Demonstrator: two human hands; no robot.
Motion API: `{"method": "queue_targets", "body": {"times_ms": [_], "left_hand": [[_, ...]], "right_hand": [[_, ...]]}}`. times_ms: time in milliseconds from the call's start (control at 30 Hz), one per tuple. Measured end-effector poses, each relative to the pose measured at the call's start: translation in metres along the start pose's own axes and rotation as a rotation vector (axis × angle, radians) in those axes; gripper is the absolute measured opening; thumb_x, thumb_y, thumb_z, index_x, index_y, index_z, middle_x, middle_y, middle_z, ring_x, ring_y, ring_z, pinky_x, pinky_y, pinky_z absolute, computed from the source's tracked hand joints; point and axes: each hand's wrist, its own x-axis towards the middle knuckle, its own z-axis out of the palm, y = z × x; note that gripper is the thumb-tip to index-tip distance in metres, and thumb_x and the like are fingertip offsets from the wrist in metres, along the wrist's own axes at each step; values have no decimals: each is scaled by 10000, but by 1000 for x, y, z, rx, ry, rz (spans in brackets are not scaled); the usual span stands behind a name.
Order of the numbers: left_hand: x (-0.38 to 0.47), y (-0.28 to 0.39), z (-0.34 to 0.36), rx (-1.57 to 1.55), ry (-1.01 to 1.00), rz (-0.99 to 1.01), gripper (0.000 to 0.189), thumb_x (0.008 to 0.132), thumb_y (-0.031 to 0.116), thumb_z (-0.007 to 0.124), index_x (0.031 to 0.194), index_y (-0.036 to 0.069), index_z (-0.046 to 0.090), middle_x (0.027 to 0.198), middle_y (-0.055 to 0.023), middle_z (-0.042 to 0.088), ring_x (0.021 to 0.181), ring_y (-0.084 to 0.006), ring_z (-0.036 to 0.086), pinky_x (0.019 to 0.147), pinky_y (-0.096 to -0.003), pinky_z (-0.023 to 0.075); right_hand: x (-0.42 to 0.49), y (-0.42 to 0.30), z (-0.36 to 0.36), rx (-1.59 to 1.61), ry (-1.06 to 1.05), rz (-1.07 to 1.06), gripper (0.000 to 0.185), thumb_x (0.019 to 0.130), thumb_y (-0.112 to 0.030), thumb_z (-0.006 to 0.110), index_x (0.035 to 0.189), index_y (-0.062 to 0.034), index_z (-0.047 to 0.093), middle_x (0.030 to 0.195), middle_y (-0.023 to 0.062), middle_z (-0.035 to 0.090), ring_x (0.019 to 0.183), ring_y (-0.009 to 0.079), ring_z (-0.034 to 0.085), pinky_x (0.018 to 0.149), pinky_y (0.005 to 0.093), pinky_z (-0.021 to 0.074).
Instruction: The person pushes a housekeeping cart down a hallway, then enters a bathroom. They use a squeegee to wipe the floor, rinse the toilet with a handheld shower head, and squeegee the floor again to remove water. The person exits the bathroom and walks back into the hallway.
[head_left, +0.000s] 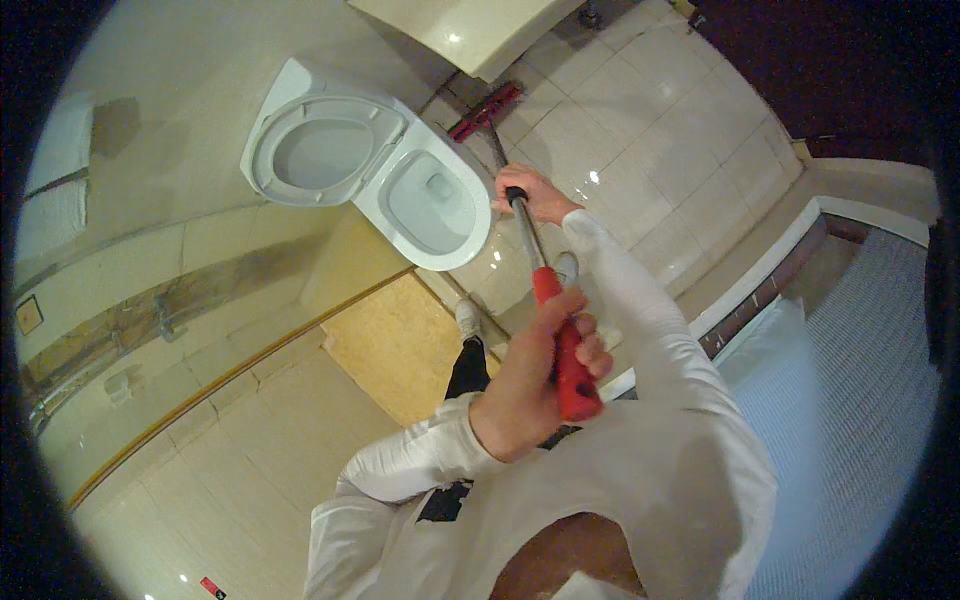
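My left hand (529, 375) is wrapped around the red grip (574, 356) of a long-handled floor brush. Higher up the pole, my right hand (534, 191) grips the grey metal shaft (529, 238) beside a black collar. The red brush head (486, 112) rests on the tiled floor, close to the toilet's side and below the corner of a pale basin or counter. Just left of my right hand stands a white toilet (435, 206) with its lid and seat (326, 150) raised. Water shows inside the bowl.
Wet beige tiles (637, 142) reflect light. A yellowish panel (390, 345) lies left of my feet, alongside a brown strip (247, 367). The pale counter (465, 30) overhangs the floor. Wall pipework (161, 315) is at left; a white frame (765, 262) with ribbed sheeting is at right.
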Motion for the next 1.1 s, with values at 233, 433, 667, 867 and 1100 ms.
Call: {"method": "queue_targets", "body": {"times_ms": [233,433,667,867,1100], "left_hand": [[-68,-26,39,109,-129,-249,136,924,213,543,892,91,490,667,-7,478,646,-146,509,645,-305,459],[-119,-23,31,66,-255,-278,212,891,291,585,939,97,514,704,-5,530,677,-170,560,603,-316,485],[-150,-8,-43,640,-208,-126,218,863,257,603,952,90,496,638,-45,551,548,-181,579,470,-326,469],[-86,71,-197,700,-179,-137,167,875,195,590,940,106,465,637,28,447,507,-82,463,447,-239,406],[-131,182,-388,875,-80,-183,203,875,132,573,1018,96,434,677,2,472,486,-89,452,433,-238,396]], "right_hand": [[-53,-74,-32,70,60,81,197,716,-146,691,650,-90,514,637,35,522,694,257,526,661,346,399],[-74,-114,-12,49,269,165,209,668,-16,706,624,-65,508,633,42,537,636,188,534,604,312,404],[-89,-130,35,-270,689,94,141,705,0,715,721,-35,579,761,78,613,724,183,592,686,295,466],[-111,-62,113,-425,623,187,311,697,17,731,955,-20,561,1041,130,600,1023,248,576,894,305,435],[-127,-57,316,-405,538,443,585,582,197,538,1099,-73,501,1207,122,511,1222,302,435,1021,356,337]]}}
